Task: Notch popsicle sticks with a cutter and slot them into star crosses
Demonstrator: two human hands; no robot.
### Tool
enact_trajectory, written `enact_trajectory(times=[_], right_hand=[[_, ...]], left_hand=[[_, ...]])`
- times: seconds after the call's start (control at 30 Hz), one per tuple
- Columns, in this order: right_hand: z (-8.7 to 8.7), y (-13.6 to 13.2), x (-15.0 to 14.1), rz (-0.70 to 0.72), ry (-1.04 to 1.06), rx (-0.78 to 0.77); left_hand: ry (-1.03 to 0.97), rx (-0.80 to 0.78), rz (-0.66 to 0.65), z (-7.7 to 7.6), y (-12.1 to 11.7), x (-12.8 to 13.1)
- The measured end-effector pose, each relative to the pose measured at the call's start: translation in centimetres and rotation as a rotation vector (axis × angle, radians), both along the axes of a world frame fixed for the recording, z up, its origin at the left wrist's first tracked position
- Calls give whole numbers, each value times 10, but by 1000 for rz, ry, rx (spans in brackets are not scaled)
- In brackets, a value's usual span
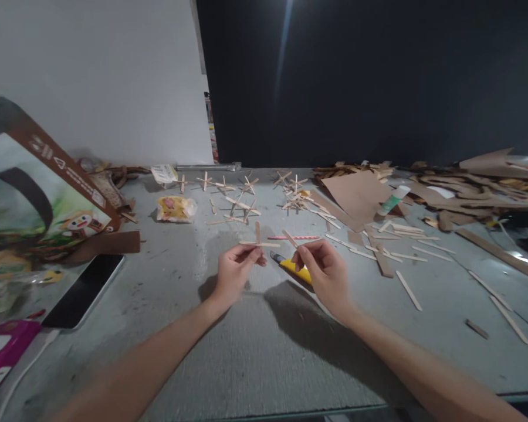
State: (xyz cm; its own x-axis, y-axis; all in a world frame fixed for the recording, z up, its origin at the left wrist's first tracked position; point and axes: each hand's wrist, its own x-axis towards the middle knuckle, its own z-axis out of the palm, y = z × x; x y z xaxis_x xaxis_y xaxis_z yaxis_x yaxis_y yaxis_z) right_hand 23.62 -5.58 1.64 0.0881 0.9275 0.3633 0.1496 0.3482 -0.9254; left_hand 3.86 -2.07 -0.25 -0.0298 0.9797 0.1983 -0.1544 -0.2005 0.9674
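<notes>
My left hand (233,272) pinches a cross of two wooden craft sticks (258,232), one lying sideways and one pointing up and away. A single craft stick (289,236), tilted to the upper left, is held between the thumb and fingers of my right hand (328,274). The two hands are a short gap apart, just above the table. Beneath the right hand lies a yellow utility knife (295,269), partly covered by it. Behind both hands a red-and-white striped pencil or stick (276,237) rests crosswise.
Several crossed-stick pieces (249,185) stand at the back beside a yellow packet (175,209). Loose sticks (408,290), a glue stick (393,200) and brown cardboard (356,196) spread over the right. On the left are a phone (85,290), a magenta object (15,351) and a printed bag (48,181).
</notes>
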Motion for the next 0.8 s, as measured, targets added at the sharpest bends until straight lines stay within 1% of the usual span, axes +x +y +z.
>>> enact_trajectory(times=[0.07,0.17,0.3,0.37,0.53,0.8], right_hand=[[1,1,-3,-16,53,-44],[-2,1,-6,21,103,-116],[-6,-1,-8,56,143,-183],[-7,-2,-8,69,150,-201],[-6,-2,-9,82,160,-231],[-2,-3,-9,69,221,-264]], left_hand=[[12,-13,-26,0,-4,2],[52,7,-21,-2,-7,3],[115,139,24,-3,-8,2],[137,178,31,-1,-8,2],[179,200,29,4,-10,3],[236,232,14,3,-11,2]])
